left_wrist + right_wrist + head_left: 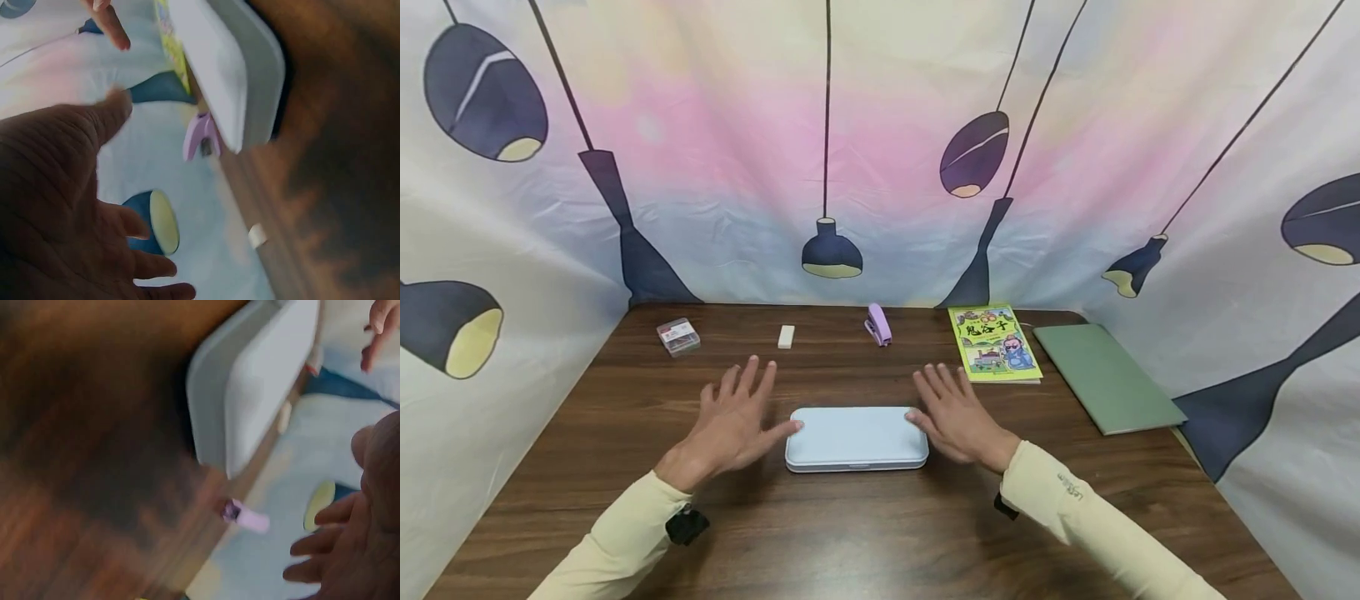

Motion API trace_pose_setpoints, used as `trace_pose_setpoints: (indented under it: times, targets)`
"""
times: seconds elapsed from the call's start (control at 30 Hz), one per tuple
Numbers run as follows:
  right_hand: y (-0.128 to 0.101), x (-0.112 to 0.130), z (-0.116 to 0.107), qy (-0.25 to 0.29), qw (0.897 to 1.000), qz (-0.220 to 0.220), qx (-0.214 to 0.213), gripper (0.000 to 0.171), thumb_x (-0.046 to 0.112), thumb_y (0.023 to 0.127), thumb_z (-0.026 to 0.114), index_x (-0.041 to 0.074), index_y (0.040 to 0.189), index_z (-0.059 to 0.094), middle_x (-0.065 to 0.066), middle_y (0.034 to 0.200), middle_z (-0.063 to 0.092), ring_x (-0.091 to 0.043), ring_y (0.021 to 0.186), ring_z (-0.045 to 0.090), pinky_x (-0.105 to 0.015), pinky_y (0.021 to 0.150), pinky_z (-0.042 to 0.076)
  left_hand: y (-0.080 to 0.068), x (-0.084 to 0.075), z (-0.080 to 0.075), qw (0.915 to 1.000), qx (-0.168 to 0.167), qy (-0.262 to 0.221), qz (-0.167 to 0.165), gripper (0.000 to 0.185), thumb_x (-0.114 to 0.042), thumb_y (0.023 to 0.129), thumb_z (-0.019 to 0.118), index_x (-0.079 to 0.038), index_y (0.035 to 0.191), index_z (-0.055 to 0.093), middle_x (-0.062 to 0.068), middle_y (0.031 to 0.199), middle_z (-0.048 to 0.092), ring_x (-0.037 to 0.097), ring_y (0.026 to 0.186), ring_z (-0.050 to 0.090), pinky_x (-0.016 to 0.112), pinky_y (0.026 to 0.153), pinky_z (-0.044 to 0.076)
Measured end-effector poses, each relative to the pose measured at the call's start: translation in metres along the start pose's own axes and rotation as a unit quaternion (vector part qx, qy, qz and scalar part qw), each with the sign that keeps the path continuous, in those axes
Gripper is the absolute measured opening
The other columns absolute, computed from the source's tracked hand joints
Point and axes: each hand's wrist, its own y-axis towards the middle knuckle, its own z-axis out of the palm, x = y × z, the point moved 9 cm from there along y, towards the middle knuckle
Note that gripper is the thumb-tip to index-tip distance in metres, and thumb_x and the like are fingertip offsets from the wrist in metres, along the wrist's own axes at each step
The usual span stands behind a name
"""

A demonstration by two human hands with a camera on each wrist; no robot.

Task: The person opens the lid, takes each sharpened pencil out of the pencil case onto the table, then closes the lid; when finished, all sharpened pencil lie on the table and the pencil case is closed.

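A pale blue pencil case (pixel 857 437) lies closed on the wooden table, its long side facing the person. My left hand (pixel 730 425) is at its left end with fingers spread and the thumb reaching towards the case's corner. At the opposite end, my right hand (pixel 958 421) has its fingers extended and its thumb near the lid. Both wrist views show a gap between hand and case: the left hand (pixel 56 194) and right hand (pixel 375 519) hover off the case (pixel 269 387). Neither one holds anything.
Along the back of the table sit a small clear plastic box (pixel 679 337), a white eraser (pixel 786 337) and a purple stapler (pixel 877 325). A yellow-green book (pixel 997 343) and a green folder-like item (pixel 1105 379) lie at the right. A printed cloth (pixel 737 167) hangs behind.
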Motion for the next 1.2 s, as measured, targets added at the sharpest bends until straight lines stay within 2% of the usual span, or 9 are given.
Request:
trace_pose_setpoints:
  times: [0.17,0.33,0.47,0.63,0.7,0.83,0.93,1.1,1.2]
  targets:
    - [0.0,0.026,0.026,0.003,0.997,-0.059,0.058,0.073,0.056,0.092,0.03,0.005,0.144,0.023,-0.019,0.145,0.023,-0.034,0.133,0.017,-0.052,0.106,0.009,-0.005,-0.014,0.019,0.9985,0.01,-0.035,0.041,0.118,-0.069,0.06,0.066,-0.004,0.145,0.017,0.026,0.144,0.018,0.048,0.12,0.032,0.064,0.089,0.028]
    - [-0.001,0.047,0.042,-0.037,0.991,-0.107,0.075,0.077,0.061,0.087,0.04,0.012,0.144,0.026,-0.021,0.143,0.028,-0.038,0.13,0.025,-0.051,0.104,0.018,-0.006,-0.023,0.041,0.99,0.049,-0.105,0.08,0.115,-0.055,0.055,0.079,-0.006,0.144,0.024,0.023,0.142,0.027,0.041,0.122,0.035,0.058,0.091,0.034]
    - [-0.001,0.06,0.048,-0.098,0.984,-0.14,0.046,0.071,0.057,0.088,0.041,0.013,0.143,0.029,-0.025,0.137,0.033,-0.043,0.124,0.033,-0.051,0.101,0.025,-0.005,-0.023,0.055,0.9851,0.078,-0.13,0.08,0.102,-0.047,0.059,0.08,-0.008,0.141,0.033,0.022,0.141,0.031,0.04,0.122,0.035,0.059,0.092,0.032]
    - [0.001,0.07,0.046,-0.179,0.969,-0.169,-0.026,0.063,0.052,0.09,0.043,0.012,0.138,0.037,-0.025,0.125,0.044,-0.041,0.111,0.047,-0.049,0.091,0.04,0.001,-0.022,0.059,0.985,0.073,-0.13,0.087,0.086,-0.038,0.065,0.079,-0.01,0.137,0.041,0.02,0.137,0.036,0.039,0.12,0.038,0.058,0.09,0.034]
    - [0.002,0.074,0.046,-0.22,0.957,-0.18,-0.052,0.06,0.051,0.09,0.043,0.012,0.135,0.041,-0.025,0.119,0.048,-0.038,0.102,0.052,-0.046,0.086,0.043,0.003,-0.022,0.06,0.9852,0.068,-0.126,0.094,0.082,-0.035,0.065,0.079,-0.011,0.135,0.044,0.02,0.135,0.038,0.038,0.119,0.04,0.058,0.09,0.035]
    - [0.001,0.085,0.05,-0.309,0.923,-0.204,-0.102,0.06,0.051,0.09,0.037,0.005,0.126,0.049,-0.026,0.106,0.055,-0.036,0.088,0.058,-0.046,0.08,0.045,0.005,-0.022,0.06,0.9862,0.06,-0.116,0.102,0.081,-0.034,0.063,0.079,-0.013,0.134,0.047,0.019,0.133,0.041,0.036,0.116,0.042,0.057,0.09,0.035]
    - [0.0,0.095,0.054,-0.36,0.899,-0.21,-0.131,0.061,0.048,0.089,0.033,-0.002,0.117,0.056,-0.029,0.097,0.059,-0.036,0.084,0.06,-0.049,0.077,0.045,0.006,-0.022,0.061,0.9863,0.058,-0.118,0.1,0.08,-0.034,0.062,0.079,-0.014,0.133,0.048,0.019,0.133,0.041,0.037,0.117,0.042,0.058,0.09,0.033]
    - [-0.002,0.108,0.062,-0.429,0.859,-0.232,-0.156,0.059,0.04,0.093,0.026,-0.005,0.107,0.06,-0.028,0.086,0.063,-0.036,0.079,0.061,-0.05,0.072,0.046,0.005,-0.021,0.063,0.9858,0.06,-0.129,0.089,0.079,-0.031,0.061,0.081,-0.014,0.132,0.05,0.022,0.134,0.039,0.039,0.119,0.04,0.061,0.091,0.03]
    - [-0.003,0.11,0.066,-0.45,0.842,-0.245,-0.167,0.056,0.035,0.093,0.023,-0.006,0.105,0.06,-0.029,0.083,0.063,-0.036,0.077,0.061,-0.05,0.071,0.046,0.006,-0.022,0.062,0.9858,0.055,-0.126,0.096,0.08,-0.03,0.06,0.081,-0.014,0.132,0.05,0.022,0.134,0.039,0.039,0.117,0.041,0.06,0.09,0.032]
